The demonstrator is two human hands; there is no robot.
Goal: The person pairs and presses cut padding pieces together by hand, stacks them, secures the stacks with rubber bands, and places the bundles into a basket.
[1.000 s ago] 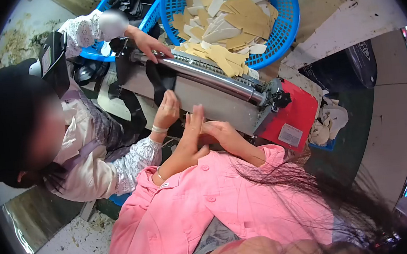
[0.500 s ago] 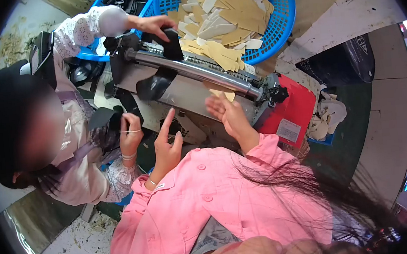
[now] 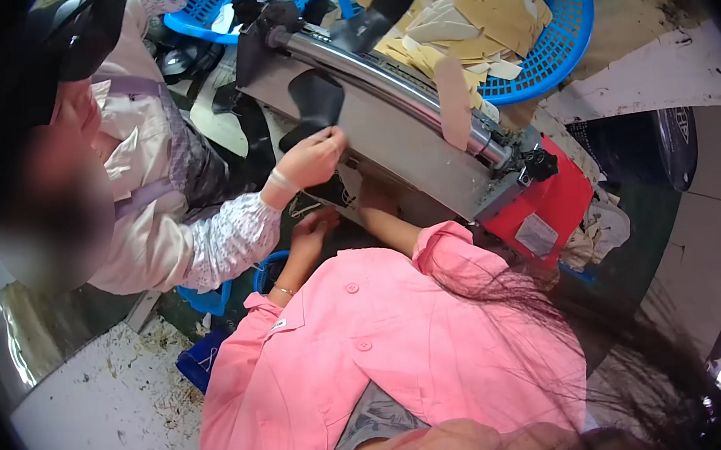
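Note:
My left hand (image 3: 313, 234) is low under the front of the roller machine (image 3: 405, 148), just below a co-worker's wrist. Its fingers are partly hidden and blurred, so what they hold does not show. My right forearm (image 3: 393, 229) reaches in beneath the machine's front edge, and that hand is mostly lost in shadow there. A pale beige cut piece (image 3: 453, 101) lies across the steel roller (image 3: 382, 77). On the feed plate rests a black cut piece (image 3: 316, 100), with the co-worker's hand (image 3: 313, 158) at its lower end.
Behind the machine stands a blue basket (image 3: 587, 17) heaped with beige and white pieces (image 3: 480, 17). Another black piece (image 3: 384, 9) is at the co-worker's other hand. The machine's red end housing (image 3: 539, 205) sits to the right. A co-worker (image 3: 147, 192) is close on my left.
Both my hands have dropped from in front of the plate to beneath its edge. A beige piece now lies over the roller. The co-worker's near hand has moved right onto the black piece.

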